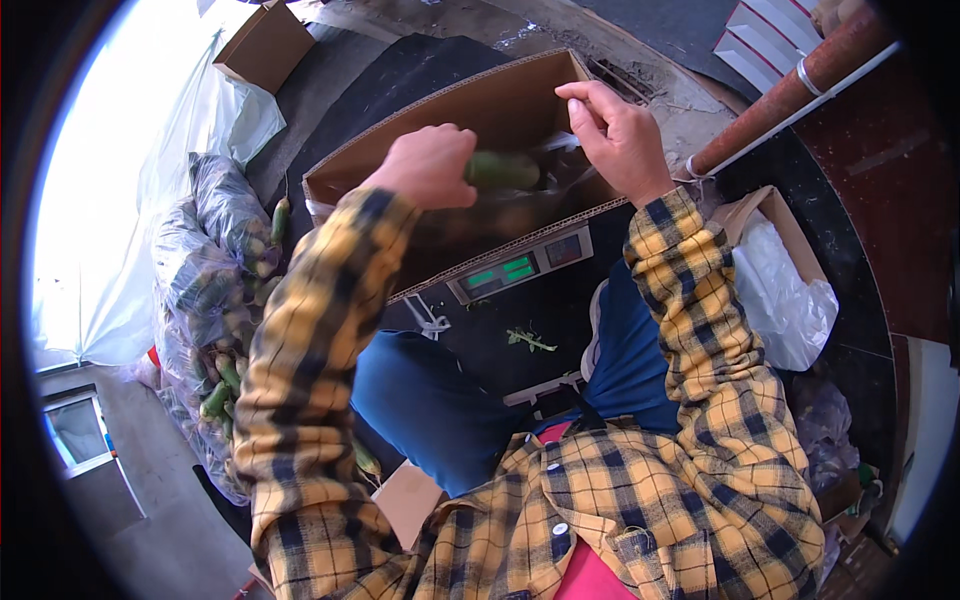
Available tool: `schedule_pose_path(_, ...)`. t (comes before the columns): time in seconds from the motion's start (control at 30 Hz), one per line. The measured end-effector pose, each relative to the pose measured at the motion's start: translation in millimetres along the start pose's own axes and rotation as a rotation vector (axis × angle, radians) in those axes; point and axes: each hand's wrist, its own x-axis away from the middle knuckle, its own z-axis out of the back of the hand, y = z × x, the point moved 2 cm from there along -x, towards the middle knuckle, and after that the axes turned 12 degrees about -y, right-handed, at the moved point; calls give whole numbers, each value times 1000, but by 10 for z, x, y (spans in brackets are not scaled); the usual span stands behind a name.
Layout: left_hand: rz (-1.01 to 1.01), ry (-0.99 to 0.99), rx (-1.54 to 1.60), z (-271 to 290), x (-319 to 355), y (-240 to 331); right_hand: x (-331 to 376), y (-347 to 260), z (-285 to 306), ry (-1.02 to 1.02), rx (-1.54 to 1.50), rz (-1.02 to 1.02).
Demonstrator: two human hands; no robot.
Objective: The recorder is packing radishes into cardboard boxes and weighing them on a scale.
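Note:
My left hand (428, 166) is closed around a green cucumber (503, 171) and holds it over an open cardboard box (470, 105) that rests on a digital scale (520, 265). My right hand (620, 135) is at the box's right inner side, its fingers pinching the clear plastic liner (565, 145) inside the box. Both arms wear yellow and black plaid sleeves. The inside bottom of the box is dark and hard to make out.
Clear plastic bags (215, 260) full of green cucumbers lie piled at my left. A small box with white plastic (785, 285) stands at the right, another cardboard box (265, 45) at the far left. A rusty pipe (800, 85) crosses the upper right.

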Motion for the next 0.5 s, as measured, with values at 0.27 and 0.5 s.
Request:
schedule_pose_path(0.27, -227, 595, 150, -151, 247, -357, -6, 61, -73, 14, 139, 93)
schedule_pose_path(0.5, 428, 928, 665, -852, 1897, -1365, -84, -126, -77, -21, -42, 70)
